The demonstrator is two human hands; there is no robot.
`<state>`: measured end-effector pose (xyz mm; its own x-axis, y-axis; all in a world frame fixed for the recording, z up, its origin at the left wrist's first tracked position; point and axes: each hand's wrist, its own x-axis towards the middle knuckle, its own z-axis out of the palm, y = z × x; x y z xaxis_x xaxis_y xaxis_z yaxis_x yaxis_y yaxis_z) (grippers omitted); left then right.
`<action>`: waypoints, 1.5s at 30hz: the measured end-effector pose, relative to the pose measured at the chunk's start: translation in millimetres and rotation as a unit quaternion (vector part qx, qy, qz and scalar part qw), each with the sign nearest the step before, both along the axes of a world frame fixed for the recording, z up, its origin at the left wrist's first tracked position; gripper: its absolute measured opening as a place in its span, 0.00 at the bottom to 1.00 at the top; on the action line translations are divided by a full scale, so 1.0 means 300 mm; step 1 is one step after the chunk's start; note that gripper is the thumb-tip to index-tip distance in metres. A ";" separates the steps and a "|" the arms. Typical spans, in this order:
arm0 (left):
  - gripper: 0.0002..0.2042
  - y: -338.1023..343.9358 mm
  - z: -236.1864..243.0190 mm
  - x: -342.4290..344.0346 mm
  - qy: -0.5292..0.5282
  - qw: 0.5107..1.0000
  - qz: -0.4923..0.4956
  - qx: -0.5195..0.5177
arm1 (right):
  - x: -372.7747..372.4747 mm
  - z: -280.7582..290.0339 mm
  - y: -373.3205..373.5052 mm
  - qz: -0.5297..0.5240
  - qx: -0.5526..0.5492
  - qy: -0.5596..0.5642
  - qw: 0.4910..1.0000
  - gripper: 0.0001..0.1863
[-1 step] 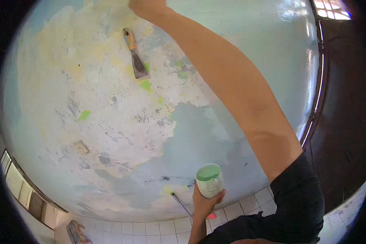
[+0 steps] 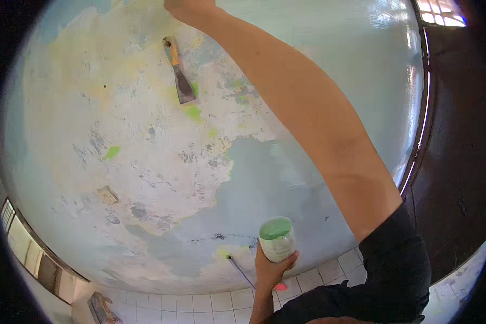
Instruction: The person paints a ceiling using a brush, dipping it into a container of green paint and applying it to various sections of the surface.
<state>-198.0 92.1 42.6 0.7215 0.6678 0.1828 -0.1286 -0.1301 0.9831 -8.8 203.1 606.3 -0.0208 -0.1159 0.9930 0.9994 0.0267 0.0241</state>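
Note:
My left hand [image 2: 270, 265] is wrapped round a white cup [image 2: 278, 249] with light green paint inside, held low in front of the wall. My right arm stretches up across the wall. Only the wrist end of my right hand [image 2: 191, 6] shows at the upper edge, its fingers cut off by the picture, so what they hold is hidden. Below that hand, a scraper [image 2: 179, 73] with a wooden handle and a flat metal blade rests against the wall [image 2: 162, 146], blade down. Pale blue-green paint covers part of the wall; elsewhere it is patchy white and yellowish, with bright green spots.
A blue stick [image 2: 241, 272] leans near the wall's foot, above white floor tiles [image 2: 200, 303]. A small pink thing [image 2: 281, 287] lies by my left wrist. A worn box-like object [image 2: 102, 309] stands lower left. A dark door-like panel [image 2: 453, 135] borders the right.
My right hand has shifted slightly left along the upper edge. The cup in my left hand has moved a little left and up. The scraper stays where it was.

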 end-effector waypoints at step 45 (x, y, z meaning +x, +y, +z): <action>0.40 0.046 -0.013 -0.012 -0.002 0.999 0.028 0.033 | 0.691 0.282 -0.580 -0.252 0.225 0.029 0.941 0.17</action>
<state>-201.6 105.8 38.8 0.6825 0.6937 0.2303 -0.1233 -0.2014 0.9717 198.4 29.1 690.9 -0.1319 -0.5141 0.8475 0.8824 -0.4504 -0.1359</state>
